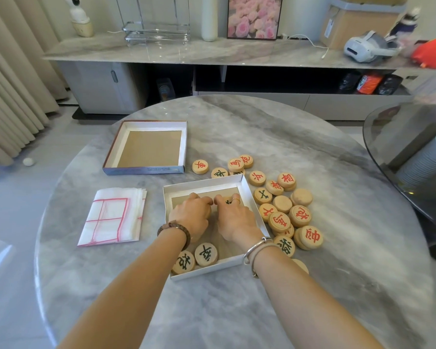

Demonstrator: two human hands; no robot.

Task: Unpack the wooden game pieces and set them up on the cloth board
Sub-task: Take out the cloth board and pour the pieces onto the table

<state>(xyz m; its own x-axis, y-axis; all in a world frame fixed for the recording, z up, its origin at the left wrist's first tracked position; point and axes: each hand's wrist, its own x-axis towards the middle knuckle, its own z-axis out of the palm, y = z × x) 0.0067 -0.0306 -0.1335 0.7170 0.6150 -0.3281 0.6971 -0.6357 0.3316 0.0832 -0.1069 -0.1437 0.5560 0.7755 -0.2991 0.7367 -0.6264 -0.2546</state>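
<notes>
A white open box sits in the middle of the round marble table. Both hands are inside it. My left hand curls its fingers over pieces that it hides. My right hand grips a wooden disc with a dark character, only partly visible. Two discs with dark characters lie at the box's near edge. Several round wooden pieces, marked in red or dark, lie heaped on the table right of the box. The folded white cloth board with red lines lies to the left.
The box lid lies upside down at the back left of the table. A dark glass table overlaps the right side. Behind stands a long marble sideboard with a rack, a picture and a headset.
</notes>
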